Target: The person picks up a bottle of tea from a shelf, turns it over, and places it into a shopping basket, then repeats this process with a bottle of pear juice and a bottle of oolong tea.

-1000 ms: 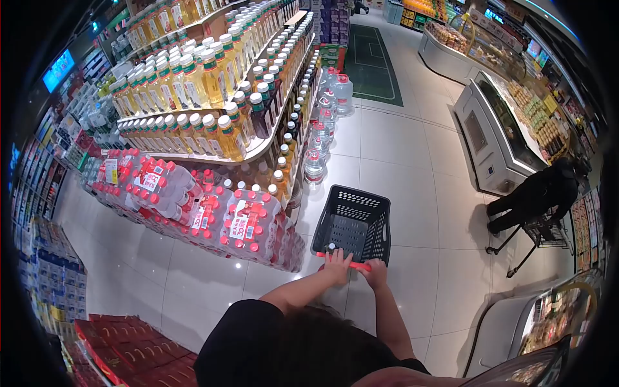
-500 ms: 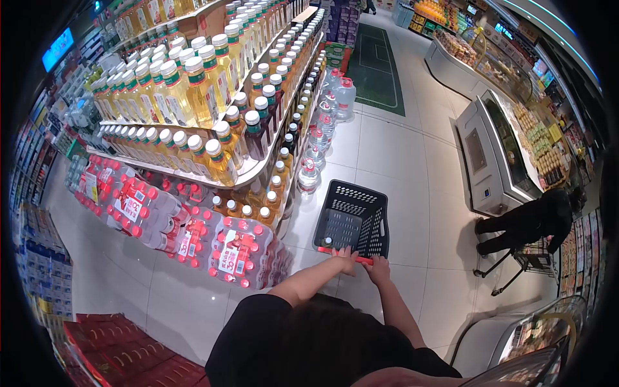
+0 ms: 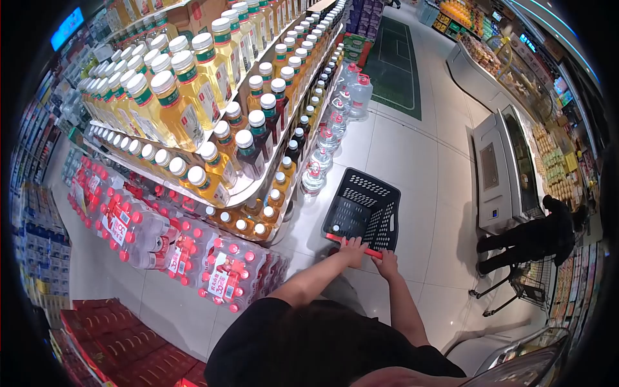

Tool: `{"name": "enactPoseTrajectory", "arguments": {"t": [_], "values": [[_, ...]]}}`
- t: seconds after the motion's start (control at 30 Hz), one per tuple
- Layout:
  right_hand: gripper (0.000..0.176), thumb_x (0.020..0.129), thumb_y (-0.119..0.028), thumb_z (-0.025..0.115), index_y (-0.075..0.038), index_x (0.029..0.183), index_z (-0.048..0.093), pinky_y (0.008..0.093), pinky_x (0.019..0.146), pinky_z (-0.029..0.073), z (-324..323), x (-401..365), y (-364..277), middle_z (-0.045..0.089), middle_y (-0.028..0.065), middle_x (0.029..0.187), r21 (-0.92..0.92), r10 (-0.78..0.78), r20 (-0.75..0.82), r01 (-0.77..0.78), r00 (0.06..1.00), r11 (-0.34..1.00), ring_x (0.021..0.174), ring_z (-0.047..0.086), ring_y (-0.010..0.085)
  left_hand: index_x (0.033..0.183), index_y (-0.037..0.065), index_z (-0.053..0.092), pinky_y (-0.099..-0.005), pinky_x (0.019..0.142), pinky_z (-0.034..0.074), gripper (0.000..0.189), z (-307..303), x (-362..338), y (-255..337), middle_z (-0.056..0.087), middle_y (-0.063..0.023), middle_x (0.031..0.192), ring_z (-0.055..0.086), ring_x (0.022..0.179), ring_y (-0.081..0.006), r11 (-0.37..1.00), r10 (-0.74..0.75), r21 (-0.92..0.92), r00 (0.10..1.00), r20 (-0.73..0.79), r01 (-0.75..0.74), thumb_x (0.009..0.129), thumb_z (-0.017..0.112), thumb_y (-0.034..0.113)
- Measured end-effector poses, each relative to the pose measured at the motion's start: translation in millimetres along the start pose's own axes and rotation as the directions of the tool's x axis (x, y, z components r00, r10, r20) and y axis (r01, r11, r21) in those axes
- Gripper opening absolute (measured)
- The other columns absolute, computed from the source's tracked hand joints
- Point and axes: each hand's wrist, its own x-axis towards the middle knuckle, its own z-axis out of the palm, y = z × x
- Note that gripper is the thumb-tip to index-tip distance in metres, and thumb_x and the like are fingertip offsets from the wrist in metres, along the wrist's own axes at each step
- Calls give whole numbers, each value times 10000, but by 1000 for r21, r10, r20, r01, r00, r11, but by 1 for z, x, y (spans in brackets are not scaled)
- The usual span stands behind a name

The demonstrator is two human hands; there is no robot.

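Both of my hands are closed on the red handle bar [image 3: 335,238] of a dark grey, perforated shopping basket or cart. My left hand [image 3: 353,252] grips near the bar's middle, and my right hand [image 3: 387,265] holds its right end. Beyond the bar stands the basket [image 3: 394,201], tilted in view, with its holed walls and bottom visible. A small bottle [image 3: 335,228] shows in its near left corner; the rest of that item is hard to make out.
Shelves of yellow and brown bottles [image 3: 171,106] stand left, above shrink-wrapped red-capped packs [image 3: 225,274]. Large water jugs [image 3: 314,177] line the shelf's side. A person in dark clothes [image 3: 538,232] stands right beside a shopping cart [image 3: 529,284], near a white display counter [image 3: 493,174].
The bottle shelves appear larger and nearer. In view, the basket and my hands have shifted slightly right. My right hand has moved closer to the bar's end.
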Motion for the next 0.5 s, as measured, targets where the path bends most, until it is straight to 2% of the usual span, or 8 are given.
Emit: {"name": "enactPoseTrajectory", "arguments": {"t": [0.13,0.23,0.33,0.5], "values": [[425,795,-374,668,-85,1094,580,454,854,429,-14,47,8,556,172,1057,5,-34,-18,34,999,999,984,522,367,1422,134,280,-577,1087,110,745,-39,26,0,241,-173,1454,225,1352,-326,999,13,44,999,-49,-11,760,593,272],[410,799,-370,660,-79,1078,588,452,852,427,-29,83,16,561,166,1045,37,-53,-57,55,997,998,989,521,360,1422,150,284,-574,1087,118,791,-59,60,-2,276,-161,1430,240,1341,-322,997,5,75,996,-93,2,735,641,313],[405,801,-370,653,-73,1070,592,450,853,427,-42,127,27,566,165,1040,39,-100,-31,101,994,994,998,520,352,1421,168,288,-566,1089,127,834,-90,96,-7,291,-148,1422,236,1345,-319,1000,-7,-4,999,-32,7,708,681,350],[414,798,-371,650,-62,1068,593,449,848,426,-67,193,39,572,169,1040,28,-114,-24,114,993,993,997,523,346,1429,159,271,-582,1082,152,867,-129,158,-16,264,-170,1449,239,1351,-351,999,16,34,1000,1,-16,703,700,359]]}}
